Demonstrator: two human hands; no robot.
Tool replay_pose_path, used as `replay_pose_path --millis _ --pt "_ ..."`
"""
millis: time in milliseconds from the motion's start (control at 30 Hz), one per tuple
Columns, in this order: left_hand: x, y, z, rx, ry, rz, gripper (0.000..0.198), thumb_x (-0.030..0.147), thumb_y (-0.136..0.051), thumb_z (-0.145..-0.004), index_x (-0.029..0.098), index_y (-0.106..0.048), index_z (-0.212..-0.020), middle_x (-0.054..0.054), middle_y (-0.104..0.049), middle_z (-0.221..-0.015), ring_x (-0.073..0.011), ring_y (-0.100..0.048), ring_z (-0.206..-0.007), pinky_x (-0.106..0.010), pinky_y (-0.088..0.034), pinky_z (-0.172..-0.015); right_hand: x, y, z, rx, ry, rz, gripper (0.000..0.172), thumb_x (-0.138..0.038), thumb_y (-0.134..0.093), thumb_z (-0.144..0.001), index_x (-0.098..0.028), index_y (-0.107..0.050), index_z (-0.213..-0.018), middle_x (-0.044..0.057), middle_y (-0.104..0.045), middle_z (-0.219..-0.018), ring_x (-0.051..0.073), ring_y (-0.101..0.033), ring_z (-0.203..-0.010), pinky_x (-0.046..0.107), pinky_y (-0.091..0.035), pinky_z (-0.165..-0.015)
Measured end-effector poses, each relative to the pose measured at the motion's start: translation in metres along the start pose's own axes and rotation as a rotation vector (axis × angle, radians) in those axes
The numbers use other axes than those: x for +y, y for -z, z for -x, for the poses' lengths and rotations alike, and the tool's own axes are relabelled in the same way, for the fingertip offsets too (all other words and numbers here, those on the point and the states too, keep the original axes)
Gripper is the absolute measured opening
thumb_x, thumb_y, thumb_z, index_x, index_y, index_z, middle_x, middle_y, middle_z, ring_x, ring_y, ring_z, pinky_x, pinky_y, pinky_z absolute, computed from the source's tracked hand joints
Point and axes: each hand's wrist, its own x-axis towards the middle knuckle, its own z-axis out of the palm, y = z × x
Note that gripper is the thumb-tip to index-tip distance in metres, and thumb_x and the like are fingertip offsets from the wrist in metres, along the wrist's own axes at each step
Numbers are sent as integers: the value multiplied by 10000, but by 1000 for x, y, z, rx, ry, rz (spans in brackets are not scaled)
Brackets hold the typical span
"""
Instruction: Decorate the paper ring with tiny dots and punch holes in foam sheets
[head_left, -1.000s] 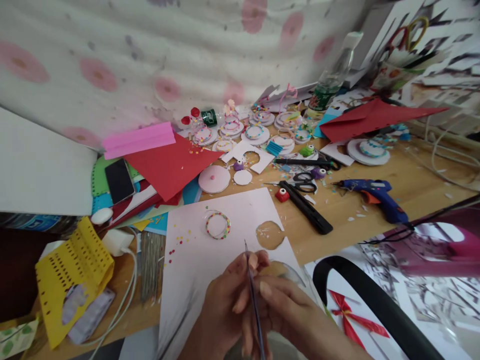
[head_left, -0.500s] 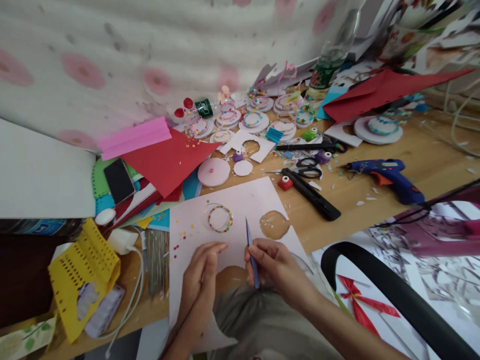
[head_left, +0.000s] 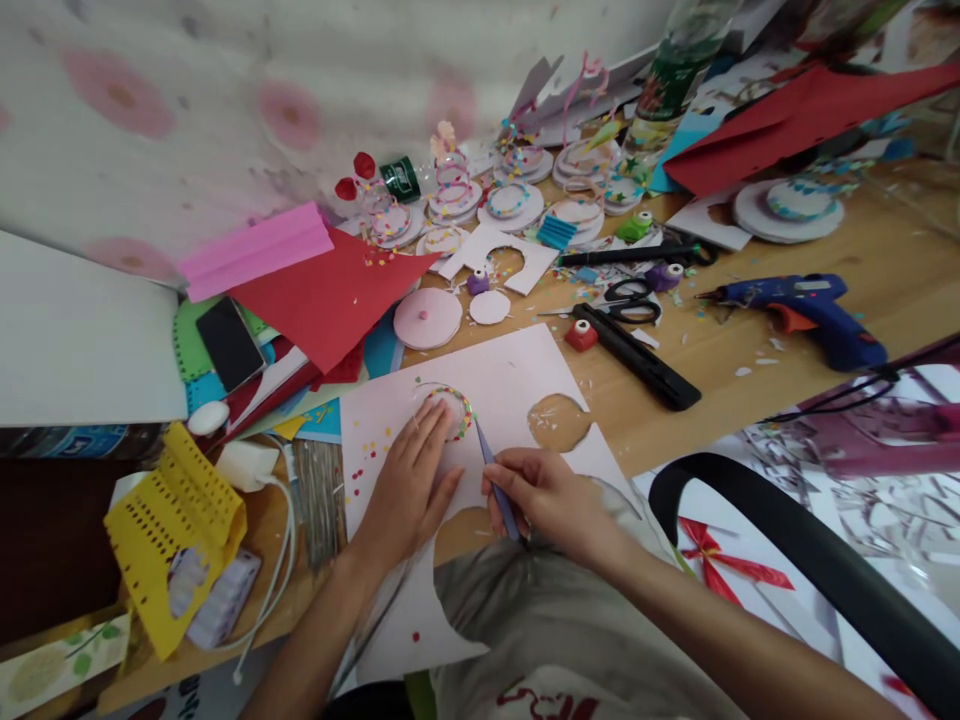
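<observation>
Coloured ring (head_left: 471,410) lies flat on the white sheet (head_left: 517,385), in the sheet's far half; its left side is partly covered. The white sheet rests on a wooden bench (head_left: 720,405) and serves as the reference for all positions below.

Left hand (head_left: 405,485): palm down over the sheet, fingers extended, fingertips laid over the left part of the ring. This grip is spread flat and grasps nothing.

Right hand (head_left: 551,500): above the near right part of the sheet, grip closed around tweezers (head_left: 501,495). The tweezers slant, their tip pointing to the right side of the ring; whether the tip touches it cannot be determined.

On the sheet: loose yellow and red dots (head_left: 366,455) near its left edge, and a single red dot (head_left: 416,636) in its near part. A round cutout (head_left: 559,422) opens at its right edge.

Just past the sheet's far edge: a pink disc (head_left: 427,320) and a smaller white disc (head_left: 490,307). Past its far right corner: a red punch (head_left: 581,336), a long black tool (head_left: 641,362) and scissors (head_left: 634,312). Well to the sheet's right: a blue glue gun (head_left: 817,310). Just beside its left edge: a bundle of thin rods (head_left: 316,490).
</observation>
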Motion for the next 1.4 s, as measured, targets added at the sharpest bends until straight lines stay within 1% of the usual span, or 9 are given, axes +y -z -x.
replay_pose_path --millis 167,433,833,1000,1200,1400 --pt "-2 -3 0 -11 -20 -2 587 261 -421 -966 150 -208 -1502 -160 -307 -1547 -269 -224 -1451 -482 -272 -1163 0 -1 -1 -5 -31 17 266 -352 -490 -862 -185 -554 -665 -19 -595 -470 86 -446 -364 206 -333 -385" --pt "-3 -4 -1 -8 -32 1 552 243 -436 -961 140 -268 -1476 -175 -328 -1530 -263 -243 -1443 -478 -278 -1161 -3 1 -3 7 -64 38 257 -312 -480 -876 -191 -558 -663 -21 -606 -480 91 -445 -365 213 -332 -384" --pt "-1 -3 -2 3 -22 26 540 235 -453 -953 136 -301 -1462 -176 -344 -1519 -267 -265 -1435 -477 -286 -1160 -5 2 -4 -5 -89 21 246 -303 -490 -862 -185 -563 -659 -24 -605 -480 85 -442 -360 211 -334 -388" --pt "-1 -3 -2 6 -25 28 542 229 -458 -951 142 -300 -1462 -173 -344 -1520 -268 -267 -1434 -478 -292 -1157 -6 2 -4 -6 -102 4 249 -288 -482 -859 -183 -561 -647 -27 -595 -465 75 -408 -337 210 -304 -374" --pt "-1 -3 -2 9 -20 27 529 222 -463 -948 125 -324 -1450 -175 -354 -1515 -259 -265 -1435 -459 -283 -1165 -5 2 -4 -5 -88 -4 247 -311 -490 -853 -185 -564 -654 -24 -599 -471 81 -430 -348 210 -320 -378" --pt "-3 -4 -1 -1 -22 28 539 226 -462 -950 119 -313 -1456 -173 -332 -1527 -256 -255 -1437 -456 -271 -1170 -6 3 -4 -14 -89 20 247 -314 -491 -852 -183 -565 -656 -25 -605 -479 76 -429 -350 205 -321 -379"
